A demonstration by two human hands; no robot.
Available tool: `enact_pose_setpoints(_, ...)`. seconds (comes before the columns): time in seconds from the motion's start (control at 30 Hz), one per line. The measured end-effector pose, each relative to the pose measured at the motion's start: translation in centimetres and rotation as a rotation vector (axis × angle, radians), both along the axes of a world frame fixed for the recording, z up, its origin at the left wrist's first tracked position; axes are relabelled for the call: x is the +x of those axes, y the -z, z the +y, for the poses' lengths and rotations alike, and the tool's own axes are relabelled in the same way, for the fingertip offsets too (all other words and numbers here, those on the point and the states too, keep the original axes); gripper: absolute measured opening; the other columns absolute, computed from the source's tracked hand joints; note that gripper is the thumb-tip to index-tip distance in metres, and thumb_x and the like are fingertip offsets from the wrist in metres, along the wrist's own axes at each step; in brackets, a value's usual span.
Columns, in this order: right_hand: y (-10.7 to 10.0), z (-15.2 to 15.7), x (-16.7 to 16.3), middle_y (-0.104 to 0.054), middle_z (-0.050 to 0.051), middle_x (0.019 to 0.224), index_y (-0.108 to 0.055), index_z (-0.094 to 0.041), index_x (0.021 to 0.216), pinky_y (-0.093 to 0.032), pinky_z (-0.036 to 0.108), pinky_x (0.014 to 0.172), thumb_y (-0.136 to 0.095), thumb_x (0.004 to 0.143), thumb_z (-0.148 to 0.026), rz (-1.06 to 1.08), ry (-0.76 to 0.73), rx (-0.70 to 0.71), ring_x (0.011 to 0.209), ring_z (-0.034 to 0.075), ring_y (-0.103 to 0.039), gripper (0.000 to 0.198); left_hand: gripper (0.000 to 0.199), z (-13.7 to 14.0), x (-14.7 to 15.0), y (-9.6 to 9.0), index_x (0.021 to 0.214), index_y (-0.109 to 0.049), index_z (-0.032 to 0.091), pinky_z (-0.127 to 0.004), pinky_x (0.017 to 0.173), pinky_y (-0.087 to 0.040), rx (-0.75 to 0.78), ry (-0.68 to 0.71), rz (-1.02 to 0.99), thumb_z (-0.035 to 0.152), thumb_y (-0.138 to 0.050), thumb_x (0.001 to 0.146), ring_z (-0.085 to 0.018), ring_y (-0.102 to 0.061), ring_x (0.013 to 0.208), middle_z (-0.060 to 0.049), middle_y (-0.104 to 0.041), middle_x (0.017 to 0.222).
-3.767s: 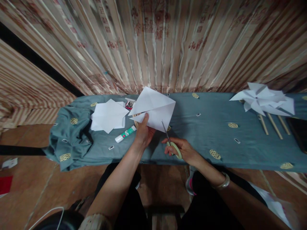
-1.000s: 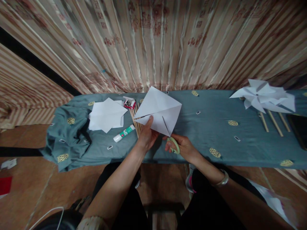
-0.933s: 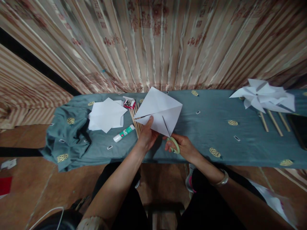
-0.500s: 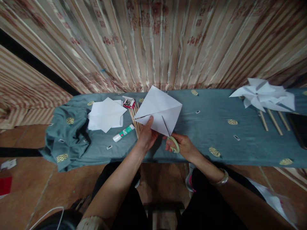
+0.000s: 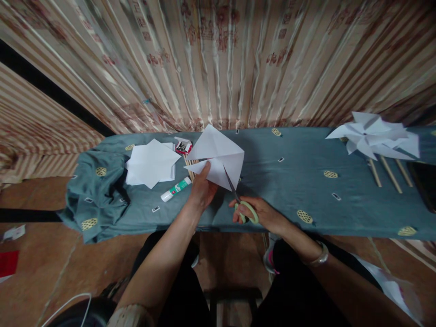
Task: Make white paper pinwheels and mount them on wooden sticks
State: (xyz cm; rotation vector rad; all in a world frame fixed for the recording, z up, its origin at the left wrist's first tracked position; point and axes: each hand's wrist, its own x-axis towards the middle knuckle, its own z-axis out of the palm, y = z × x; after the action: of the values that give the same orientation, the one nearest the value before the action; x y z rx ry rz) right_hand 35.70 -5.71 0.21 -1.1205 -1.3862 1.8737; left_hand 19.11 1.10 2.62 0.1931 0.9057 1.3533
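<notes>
My left hand (image 5: 203, 187) pinches a square sheet of white paper (image 5: 223, 152) by its lower left side, thumb on top. The sheet has crossing creases and a slit running in from its left corner, with the flap below it spread apart. My right hand (image 5: 257, 211) is closed around the handles of light green scissors (image 5: 251, 212). Their dark blades lie against the paper's lower corner, pointing up and left toward its middle. How far the blades are parted I cannot tell.
Left on the cloth-covered table (image 5: 289, 181) are stacked white sheets (image 5: 151, 162), a glue stick (image 5: 175, 189), a small box of metal pins (image 5: 184, 146) and wooden sticks (image 5: 190, 163), partly under the paper. Paper pinwheels (image 5: 374, 134) on sticks lie at the right, near a dark object (image 5: 422, 181).
The paper has shifted left and tilted with my left hand, and its left slit gapes wider. The scissors have drawn slightly down, showing more blade below the paper.
</notes>
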Motion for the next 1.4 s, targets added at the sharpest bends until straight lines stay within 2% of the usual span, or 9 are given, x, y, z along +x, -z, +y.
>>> enact_pose_setpoints(0.17, -2.1, 0.1, 4.5, -0.071, 0.006, 0.073, -0.069, -0.015, 0.093, -0.045, 0.026, 0.059, -0.066, 0.076, -0.068, -0.139, -0.230, -0.047, 0.062, 0.015, -0.060, 0.056, 0.020, 0.5, -1.5, -0.3, 0.107, -0.067, 0.016, -0.027, 0.083, -0.056, 0.059, -0.023, 0.020, 0.014, -0.059, 0.089, -0.013, -0.068, 0.071, -0.002, -0.074, 0.082)
enact_pose_setpoints(0.23, -2.7, 0.3, 7.0, -0.071, 0.006, 0.071, -0.070, -0.016, 0.095, -0.044, 0.027, 0.055, -0.068, 0.073, -0.069, -0.107, -0.211, -0.071, 0.058, 0.015, -0.059, 0.058, 0.015, 0.3, -1.9, -0.3, 0.100, -0.068, 0.014, -0.027, 0.082, -0.056, 0.053, 0.008, 0.031, 0.014, -0.059, 0.088, -0.013, -0.068, 0.069, -0.002, -0.073, 0.079)
enact_pose_setpoints(0.3, -2.8, 0.5, 9.0, -0.070, 0.006, 0.071, -0.071, -0.016, 0.095, -0.046, 0.028, 0.057, -0.069, 0.073, -0.068, -0.087, -0.027, -0.012, 0.059, 0.015, -0.058, 0.056, 0.011, 0.0, -2.1, -0.3, 0.092, -0.068, 0.012, -0.027, 0.077, -0.056, 0.021, 0.081, 0.053, 0.015, -0.062, 0.084, -0.014, -0.068, 0.067, -0.003, -0.073, 0.076)
enact_pose_setpoints(0.4, -2.2, 1.3, 10.3, -0.071, 0.005, 0.075, -0.072, -0.020, 0.093, -0.048, 0.030, 0.062, -0.074, 0.068, -0.066, -0.116, 0.460, 0.149, 0.061, 0.016, -0.059, 0.053, 0.010, -0.8, -1.8, -0.1, 0.085, -0.069, 0.012, -0.027, 0.069, -0.055, -0.003, 0.216, 0.098, 0.016, -0.068, 0.077, -0.017, -0.069, 0.064, -0.005, -0.074, 0.076)
enact_pose_setpoints(0.47, -1.8, 1.8, 10.1, -0.072, 0.004, 0.078, -0.072, -0.021, 0.094, -0.049, 0.030, 0.065, -0.079, 0.064, -0.062, -0.162, 0.603, 0.215, 0.067, 0.017, -0.062, 0.051, 0.013, -1.4, -1.3, 0.2, 0.085, -0.071, 0.012, -0.028, 0.068, -0.055, -0.010, 0.291, 0.126, 0.015, -0.069, 0.073, -0.019, -0.070, 0.066, -0.006, -0.076, 0.078)
enact_pose_setpoints(0.73, -1.0, 2.4, 6.3, -0.067, -0.004, 0.067, -0.073, -0.020, 0.077, -0.043, 0.023, 0.053, -0.092, 0.047, -0.041, -0.062, 0.577, 0.058, 0.057, 0.010, -0.054, 0.041, 0.027, -2.9, 0.4, 1.7, 0.092, -0.073, 0.012, -0.032, 0.074, -0.057, -0.088, 0.488, 0.203, 0.018, -0.075, 0.066, -0.025, -0.074, 0.077, -0.008, -0.077, 0.076)
enact_pose_setpoints(1.0, -0.5, 3.4, 3.5, -0.070, -0.005, 0.065, -0.069, -0.021, 0.072, -0.049, 0.024, 0.058, -0.089, 0.047, -0.032, 0.240, 0.880, -0.085, 0.056, 0.011, -0.059, 0.034, 0.072, -3.3, 0.0, 0.5, 0.112, -0.068, 0.014, -0.047, 0.104, -0.047, 0.132, 0.536, -0.022, 0.073, -0.066, 0.070, -0.036, -0.060, 0.121, -0.015, -0.072, 0.115)
enact_pose_setpoints(1.2, 0.2, 4.0, 2.0, -0.068, -0.004, 0.064, -0.067, -0.020, 0.070, -0.046, 0.024, 0.057, -0.089, 0.048, -0.032, 0.239, 0.880, -0.015, 0.057, 0.011, -0.057, 0.032, 0.068, -5.0, 1.6, 0.7, 0.122, -0.062, 0.023, -0.048, 0.104, -0.047, 0.245, 0.440, 0.074, 0.044, -0.087, 0.061, -0.032, -0.057, 0.124, -0.008, -0.066, 0.128)
enact_pose_setpoints(1.4, 0.0, 3.5, 0.8, -0.067, -0.003, 0.067, -0.066, -0.021, 0.074, -0.045, 0.028, 0.059, -0.089, 0.049, -0.046, 0.079, 0.774, 0.099, 0.060, 0.013, -0.055, 0.042, 0.050, -3.6, 1.9, 0.4, 0.125, -0.059, 0.020, -0.041, 0.095, -0.055, 0.008, 0.202, 0.070, 0.025, -0.075, 0.078, -0.025, -0.067, 0.103, -0.006, -0.073, 0.108)
